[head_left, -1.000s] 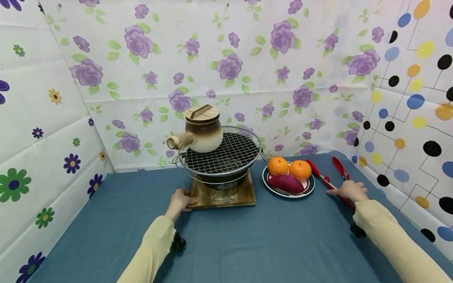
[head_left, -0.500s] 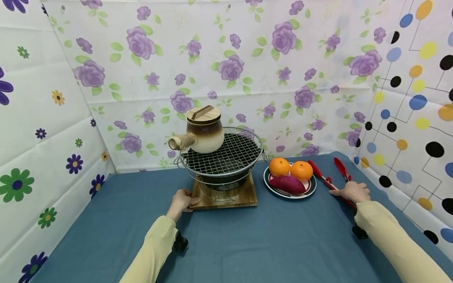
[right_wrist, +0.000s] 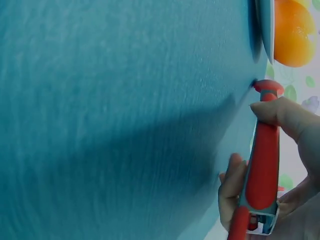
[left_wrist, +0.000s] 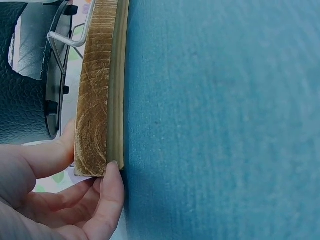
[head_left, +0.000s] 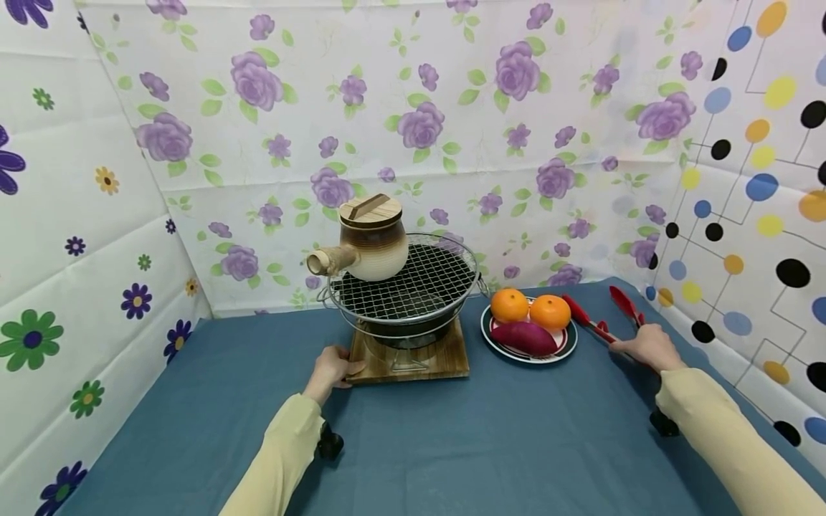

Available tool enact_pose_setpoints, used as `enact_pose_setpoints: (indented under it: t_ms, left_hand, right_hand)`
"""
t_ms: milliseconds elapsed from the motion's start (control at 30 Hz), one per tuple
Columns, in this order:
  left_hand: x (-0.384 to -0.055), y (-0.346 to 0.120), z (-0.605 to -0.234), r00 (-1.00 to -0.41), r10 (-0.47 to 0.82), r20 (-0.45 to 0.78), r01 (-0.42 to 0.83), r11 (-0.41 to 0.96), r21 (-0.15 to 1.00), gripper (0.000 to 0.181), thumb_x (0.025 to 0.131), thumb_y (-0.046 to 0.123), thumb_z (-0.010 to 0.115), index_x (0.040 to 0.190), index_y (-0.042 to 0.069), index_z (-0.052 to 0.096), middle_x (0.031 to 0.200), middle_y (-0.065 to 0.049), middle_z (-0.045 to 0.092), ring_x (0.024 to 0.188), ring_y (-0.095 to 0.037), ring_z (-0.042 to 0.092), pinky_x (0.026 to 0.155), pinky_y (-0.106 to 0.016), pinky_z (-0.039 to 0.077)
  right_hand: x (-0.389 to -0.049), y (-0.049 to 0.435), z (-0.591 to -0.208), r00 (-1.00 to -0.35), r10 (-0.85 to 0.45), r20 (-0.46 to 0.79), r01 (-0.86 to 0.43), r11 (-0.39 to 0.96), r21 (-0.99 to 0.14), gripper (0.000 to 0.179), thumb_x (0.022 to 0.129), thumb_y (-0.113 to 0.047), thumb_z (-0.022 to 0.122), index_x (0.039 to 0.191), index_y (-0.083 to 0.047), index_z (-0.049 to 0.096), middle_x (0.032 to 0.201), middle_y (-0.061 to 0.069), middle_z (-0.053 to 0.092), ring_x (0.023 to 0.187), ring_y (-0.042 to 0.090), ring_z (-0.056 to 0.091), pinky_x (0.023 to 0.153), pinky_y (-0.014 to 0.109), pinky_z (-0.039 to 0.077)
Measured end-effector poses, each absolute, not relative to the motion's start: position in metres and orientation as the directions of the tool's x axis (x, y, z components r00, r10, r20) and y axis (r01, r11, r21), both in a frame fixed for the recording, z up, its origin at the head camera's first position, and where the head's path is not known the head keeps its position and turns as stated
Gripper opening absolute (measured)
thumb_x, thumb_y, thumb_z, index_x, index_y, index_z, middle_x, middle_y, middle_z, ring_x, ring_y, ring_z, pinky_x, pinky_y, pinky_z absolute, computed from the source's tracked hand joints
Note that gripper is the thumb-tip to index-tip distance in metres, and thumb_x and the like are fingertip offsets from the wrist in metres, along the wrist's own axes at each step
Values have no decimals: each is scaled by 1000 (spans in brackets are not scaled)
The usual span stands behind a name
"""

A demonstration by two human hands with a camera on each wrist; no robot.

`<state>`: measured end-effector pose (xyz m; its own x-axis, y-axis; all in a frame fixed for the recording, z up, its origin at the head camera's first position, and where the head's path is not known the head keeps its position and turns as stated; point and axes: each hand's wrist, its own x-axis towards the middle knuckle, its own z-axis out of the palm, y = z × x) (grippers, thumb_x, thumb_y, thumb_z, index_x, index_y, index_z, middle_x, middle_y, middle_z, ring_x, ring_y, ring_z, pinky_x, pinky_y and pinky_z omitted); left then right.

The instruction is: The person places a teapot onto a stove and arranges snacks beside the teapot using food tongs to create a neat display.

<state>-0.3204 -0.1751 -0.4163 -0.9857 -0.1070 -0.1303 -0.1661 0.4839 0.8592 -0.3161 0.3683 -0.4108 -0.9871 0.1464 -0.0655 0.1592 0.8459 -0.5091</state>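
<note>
The rectangular brown wooden board (head_left: 448, 360) is partly hidden beneath the round black grill (head_left: 413, 331), and the person's bare left hand (head_left: 330, 368) covers part of its left edge. A wooden lid (head_left: 370, 211) hides the inside of the brown-and-cream ceramic pot (head_left: 374, 252). In the head view, the person's bare right hand (head_left: 652, 347) hides the handles of the red-and-silver metal tongs (right_wrist: 263, 160). The right wrist view's top edge cuts off the round dark-rimmed white plate (right_wrist: 268, 30).

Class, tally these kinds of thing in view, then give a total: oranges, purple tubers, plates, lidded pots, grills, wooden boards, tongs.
Oranges: 2
Purple tuber: 1
Plate: 1
Lidded pot: 1
Grill: 1
Wooden board: 1
Red tongs: 1 pair
Total: 8
</note>
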Motion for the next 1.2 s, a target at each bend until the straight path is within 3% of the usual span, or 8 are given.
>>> enact_pose_setpoints:
  t_ms: [200,400,600,900,1200]
  left_hand:
    - [-321,-175,-416,-984,-103,-143,-175,478,861,47,82,8,68,116,-16,45,99,-27,48,83,-34,55,56,-35,54]
    - [-321,-175,-415,-984,-103,-144,-176,478,860,48,82,7,68,116,-16,44,101,-28,47,81,-33,55,55,-35,54]
    - [-321,-175,-416,-984,-108,-140,-176,485,857,48,82,8,68,116,-16,45,102,-28,47,81,-33,56,55,-34,54]
    - [-321,-175,-416,-985,-106,-138,-172,483,859,48,83,8,67,117,-16,43,102,-28,46,83,-34,55,56,-35,54]
    - [-321,-175,-417,-985,-104,-139,-172,475,863,45,82,7,67,114,-16,44,105,-30,45,84,-36,55,56,-35,54]
  right_hand:
    - [-313,372,-408,-978,171,-121,209,829,-519,60,78,-50,63,78,7,43,74,19,36,60,25,43,49,31,34]
    - [-310,374,-409,-978,187,-97,210,824,-526,58,77,-58,59,61,-6,41,59,6,34,50,18,37,45,27,27]
    - [-309,376,-410,-970,221,-96,239,827,-510,68,69,-75,51,57,-11,33,52,0,26,46,14,31,43,26,22]
    - [-310,378,-404,-969,244,-33,223,811,-541,66,74,-68,53,61,-7,34,52,2,27,43,16,31,39,26,24]
    - [-311,376,-398,-990,133,43,87,826,-557,65,78,-62,57,50,-3,47,44,4,42,40,25,49,37,27,30]
